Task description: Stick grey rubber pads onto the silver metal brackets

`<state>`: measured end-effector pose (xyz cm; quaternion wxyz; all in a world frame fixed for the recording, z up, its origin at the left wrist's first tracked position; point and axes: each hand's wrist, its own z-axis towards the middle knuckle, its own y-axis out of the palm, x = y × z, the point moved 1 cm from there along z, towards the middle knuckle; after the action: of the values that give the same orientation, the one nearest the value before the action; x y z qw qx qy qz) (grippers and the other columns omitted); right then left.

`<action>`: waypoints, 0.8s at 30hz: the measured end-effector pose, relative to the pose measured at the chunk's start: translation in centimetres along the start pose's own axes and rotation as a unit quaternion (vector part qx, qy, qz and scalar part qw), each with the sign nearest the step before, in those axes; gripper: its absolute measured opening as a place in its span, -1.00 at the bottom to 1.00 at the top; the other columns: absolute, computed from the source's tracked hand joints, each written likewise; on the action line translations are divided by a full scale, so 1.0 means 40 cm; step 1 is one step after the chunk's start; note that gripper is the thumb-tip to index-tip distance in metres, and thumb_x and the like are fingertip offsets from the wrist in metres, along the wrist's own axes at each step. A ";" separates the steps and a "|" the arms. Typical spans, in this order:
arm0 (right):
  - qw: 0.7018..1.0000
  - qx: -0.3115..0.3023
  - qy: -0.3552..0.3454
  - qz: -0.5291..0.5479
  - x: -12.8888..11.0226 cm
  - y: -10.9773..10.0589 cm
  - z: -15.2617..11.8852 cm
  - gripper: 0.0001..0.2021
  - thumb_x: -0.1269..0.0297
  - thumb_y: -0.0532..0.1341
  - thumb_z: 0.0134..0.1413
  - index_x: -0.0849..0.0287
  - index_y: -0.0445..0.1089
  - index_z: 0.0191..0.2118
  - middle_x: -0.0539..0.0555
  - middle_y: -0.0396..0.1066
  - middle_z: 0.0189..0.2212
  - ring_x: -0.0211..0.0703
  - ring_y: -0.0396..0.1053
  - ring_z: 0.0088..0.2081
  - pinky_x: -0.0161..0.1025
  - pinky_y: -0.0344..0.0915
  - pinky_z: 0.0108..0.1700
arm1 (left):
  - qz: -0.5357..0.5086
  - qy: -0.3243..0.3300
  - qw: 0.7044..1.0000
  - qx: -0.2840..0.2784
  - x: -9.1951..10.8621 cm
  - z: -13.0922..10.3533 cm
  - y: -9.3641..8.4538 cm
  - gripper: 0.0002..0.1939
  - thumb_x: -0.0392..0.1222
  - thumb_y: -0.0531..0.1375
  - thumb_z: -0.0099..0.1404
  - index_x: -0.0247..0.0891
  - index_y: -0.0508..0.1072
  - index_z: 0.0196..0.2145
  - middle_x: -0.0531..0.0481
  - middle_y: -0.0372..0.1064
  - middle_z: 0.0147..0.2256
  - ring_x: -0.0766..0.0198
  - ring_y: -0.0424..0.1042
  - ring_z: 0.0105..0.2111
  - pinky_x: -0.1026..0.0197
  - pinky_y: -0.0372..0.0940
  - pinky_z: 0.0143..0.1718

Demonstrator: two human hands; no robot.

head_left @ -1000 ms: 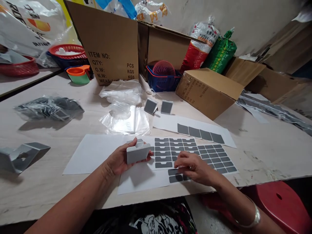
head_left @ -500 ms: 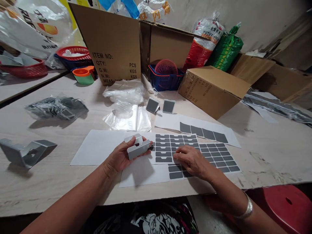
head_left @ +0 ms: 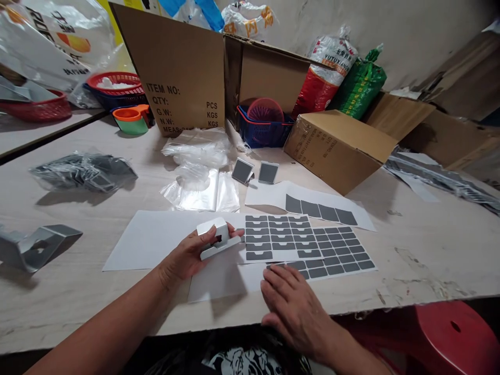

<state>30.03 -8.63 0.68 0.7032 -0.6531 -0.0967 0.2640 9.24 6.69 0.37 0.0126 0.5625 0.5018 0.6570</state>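
Observation:
My left hand [head_left: 188, 253] grips a light grey metal bracket [head_left: 219, 245] with a notch in it, holding it above white paper. The thumb lies on its near side and fingertips show beyond it. My right hand [head_left: 295, 304] is palm down at the table's front edge, fingers stretched over a sheet's lower edge and thumb apart; its palm side is hidden. Beside the bracket lies a sheet of notched dark grey stickers [head_left: 279, 234], with a bare spot low in its middle column. Partly under that sheet is another with small rectangular stickers [head_left: 344, 250].
Two brackets with dark square faces [head_left: 268, 172] stand behind the sheets, near a strip of square stickers [head_left: 328, 212]. Clear plastic bags [head_left: 203, 187] lie left of them. A larger bracket [head_left: 42, 247] and bagged grey pieces [head_left: 84, 172] are at left. Cardboard boxes [head_left: 339, 146] stand behind.
My right hand has drawn back from the notched sticker sheet towards the table's front edge, uncovering the bare spot. My left hand has tilted the bracket.

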 end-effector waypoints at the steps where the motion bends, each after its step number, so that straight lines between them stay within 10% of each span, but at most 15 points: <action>1: 1.000 0.001 0.000 -0.013 -0.016 0.011 -0.011 -0.53 0.12 0.07 0.14 0.32 0.17 0.08 0.30 0.18 0.08 0.19 0.04 0.13 0.21 0.04 0.09 | 0.012 -0.016 1.000 -0.009 -0.003 0.002 0.004 -0.70 -0.12 0.04 0.26 -0.35 0.44 -0.18 -0.21 0.42 -0.15 0.00 0.12 0.12 0.00 -0.01 0.13; 10: 0.997 0.002 -0.007 -0.082 -0.062 0.062 -0.063 -0.43 0.14 0.04 0.16 0.44 0.00 0.18 0.31 -0.06 0.20 0.25 -0.21 0.22 0.22 0.01 0.13 | 0.110 -0.063 0.991 0.052 -0.021 0.052 0.030 -0.66 -0.07 0.08 0.24 -0.34 0.43 -0.13 -0.17 0.37 -0.06 0.05 0.25 0.02 0.09 0.10 0.05; 24: 0.991 0.113 -0.075 0.002 -0.080 0.023 -0.086 -0.62 0.10 0.08 0.13 0.30 0.30 -0.08 0.16 0.41 -0.15 0.03 0.31 -0.11 0.01 0.25 -0.08 | 0.136 0.028 0.985 0.097 -0.036 0.069 0.052 -0.71 -0.05 0.16 0.17 -0.27 0.44 -0.20 -0.09 0.42 -0.17 0.13 0.35 -0.14 0.11 0.21 -0.07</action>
<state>28.75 -13.19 0.02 0.7629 -0.5477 -0.1174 0.3228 13.00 6.58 0.35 -0.1459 0.6056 0.4819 0.6163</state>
